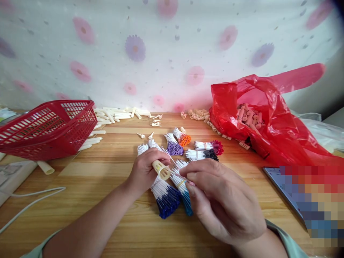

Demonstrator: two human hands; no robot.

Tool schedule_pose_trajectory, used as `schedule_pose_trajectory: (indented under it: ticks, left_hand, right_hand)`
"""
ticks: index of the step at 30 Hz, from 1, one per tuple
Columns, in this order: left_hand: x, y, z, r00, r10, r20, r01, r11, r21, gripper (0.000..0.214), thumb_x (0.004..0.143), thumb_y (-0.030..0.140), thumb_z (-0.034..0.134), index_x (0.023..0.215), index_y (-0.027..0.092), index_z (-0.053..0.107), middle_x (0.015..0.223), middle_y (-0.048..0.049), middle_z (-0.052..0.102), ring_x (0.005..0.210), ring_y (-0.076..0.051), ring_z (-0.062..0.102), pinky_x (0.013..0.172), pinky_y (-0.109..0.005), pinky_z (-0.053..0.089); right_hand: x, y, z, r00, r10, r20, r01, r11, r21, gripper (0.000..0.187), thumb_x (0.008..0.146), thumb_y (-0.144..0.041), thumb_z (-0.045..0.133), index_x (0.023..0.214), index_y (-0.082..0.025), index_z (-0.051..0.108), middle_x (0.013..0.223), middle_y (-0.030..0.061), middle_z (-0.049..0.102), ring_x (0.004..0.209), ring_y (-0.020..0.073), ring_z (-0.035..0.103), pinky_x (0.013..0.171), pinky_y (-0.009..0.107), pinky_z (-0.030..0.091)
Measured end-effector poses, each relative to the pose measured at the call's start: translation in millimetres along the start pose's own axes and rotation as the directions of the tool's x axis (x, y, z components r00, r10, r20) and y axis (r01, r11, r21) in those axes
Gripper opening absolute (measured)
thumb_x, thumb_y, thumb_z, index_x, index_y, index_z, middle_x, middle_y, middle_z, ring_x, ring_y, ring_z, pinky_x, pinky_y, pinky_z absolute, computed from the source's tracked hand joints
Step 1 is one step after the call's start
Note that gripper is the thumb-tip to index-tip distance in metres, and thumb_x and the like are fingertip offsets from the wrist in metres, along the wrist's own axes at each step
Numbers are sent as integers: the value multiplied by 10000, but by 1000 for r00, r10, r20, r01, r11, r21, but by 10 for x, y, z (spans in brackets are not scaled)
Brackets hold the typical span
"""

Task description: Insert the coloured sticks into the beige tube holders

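My left hand (146, 166) is closed around a cream slotted plastic tube (162, 171), its open end facing toward me and to the right. My right hand (220, 193) pinches a thin pale stick (176, 173) whose far end points at the tube's opening; I cannot tell whether it is inside. Below and between the hands lie a bundle of white sticks with dark blue ends (168, 200) and a banded bundle with light blue ends (185, 193). Farther back are bundles with purple ends (174, 145), orange ends (182, 137), red ends (211, 146) and black ends (202, 154).
A red basket (51, 125) stands at left, with white plastic tubes (115, 114) behind it. Small cream pieces (156, 123) lie mid-table. At right, a red plastic bag (282, 122) holds slotted pieces (249, 116). A phone (285, 193) and a white cable (34, 193) flank me.
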State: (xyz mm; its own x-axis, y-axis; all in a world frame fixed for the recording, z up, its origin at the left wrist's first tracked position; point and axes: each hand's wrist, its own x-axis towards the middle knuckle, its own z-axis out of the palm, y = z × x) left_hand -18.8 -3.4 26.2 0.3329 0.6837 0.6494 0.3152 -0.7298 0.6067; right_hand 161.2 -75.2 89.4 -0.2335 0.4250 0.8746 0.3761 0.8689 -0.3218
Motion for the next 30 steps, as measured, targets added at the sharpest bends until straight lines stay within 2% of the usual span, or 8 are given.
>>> schedule_pose_trajectory:
  ticks: [5, 8, 12, 16, 26, 30]
  left_hand:
    - [4, -13, -10, 999, 31, -14, -31, 1000, 1, 38, 819, 167, 618, 804, 180, 650, 729, -7, 670, 661, -130, 618, 611, -240, 489]
    - [8, -18, -10, 999, 31, -17, -31, 999, -9, 57, 831, 188, 608, 796, 183, 653, 724, -12, 672, 657, -135, 617, 612, -247, 490]
    - [6, -6, -7, 1000, 16, 6, -16, 1000, -18, 65, 832, 189, 605, 789, 186, 654, 735, -14, 679, 666, -138, 620, 629, -257, 494]
    - [4, 7, -4, 1000, -11, 28, 11, 1000, -13, 83, 833, 187, 601, 774, 187, 660, 736, -11, 677, 673, -139, 620, 641, -260, 495]
    - [10, -33, -3, 999, 34, -5, -34, 999, 20, 27, 809, 165, 625, 795, 179, 643, 712, 3, 658, 653, -129, 603, 611, -242, 477]
    - [13, -38, -33, 999, 42, 9, -43, 992, 115, 56, 833, 187, 591, 818, 181, 645, 741, -11, 655, 689, -142, 590, 645, -254, 469]
  right_hand:
    - [6, -32, -48, 1000, 18, 6, -18, 1000, 2, 195, 793, -41, 555, 928, -178, 591, 790, 75, 693, 760, 166, 690, 667, 265, 603]
    - [20, -46, -109, 999, 18, 43, -17, 1000, -22, 223, 775, -20, 546, 939, -165, 591, 797, 83, 698, 764, 165, 693, 660, 258, 603]
    - [24, -52, -129, 1000, 11, 26, -10, 1000, -14, 206, 761, -10, 552, 912, -142, 597, 802, 90, 697, 752, 153, 690, 678, 243, 603]
    - [23, -53, -102, 998, 18, 57, -15, 999, -40, 175, 782, -36, 552, 899, -157, 603, 804, 81, 701, 749, 150, 693, 669, 238, 604]
    - [-1, 2, 1, 997, 45, -62, -42, 998, 47, 182, 771, -20, 558, 880, -162, 590, 745, 56, 679, 723, 152, 676, 656, 257, 599]
    - [-41, 41, 31, 1000, 9, -17, -11, 998, -62, 182, 766, -22, 558, 897, -142, 594, 823, 88, 683, 768, 159, 663, 689, 275, 587]
